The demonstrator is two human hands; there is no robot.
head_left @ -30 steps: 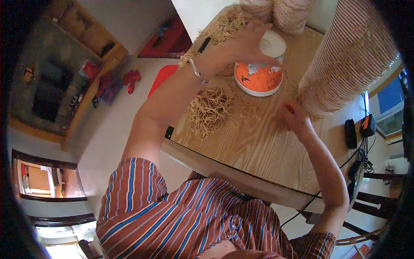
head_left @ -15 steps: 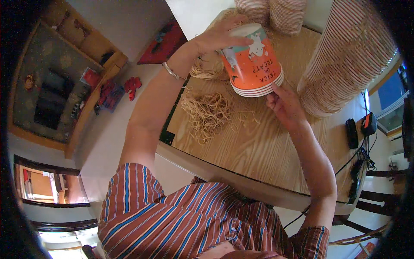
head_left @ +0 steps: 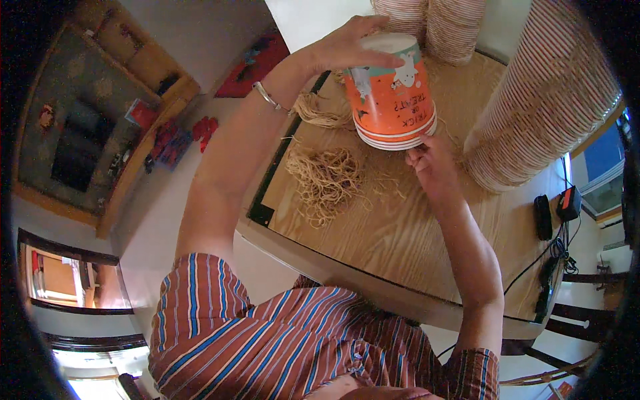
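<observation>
A short stack of orange and teal paper buckets (head_left: 387,100) is held upside down and slightly tilted above the table, with a white ghost printed on its side. My left hand (head_left: 347,47), a silver bangle at its wrist, spans the base end of the stack; its thumb lies on the near side and its fingers reach over the far side. Below, my right hand (head_left: 430,163) grips the stacked rims with bent fingers. A loose heap of tan twine (head_left: 325,180) lies on the wooden table (head_left: 373,233), nearest the stack's lower left. More twine (head_left: 323,112) is bundled behind it.
A tall leaning stack of nested buckets with twine (head_left: 533,113) stands at the right. Further stacks (head_left: 455,30) stand at the far edge. Black adapters with cables (head_left: 568,203) lie at the table's right side. Dark wooden chairs (head_left: 580,323) are beyond the right corner.
My left hand has lifted slightly, its fingers more raised over the base. My right hand has shifted a little left along the rims. The bucket stack stands slightly more upright.
</observation>
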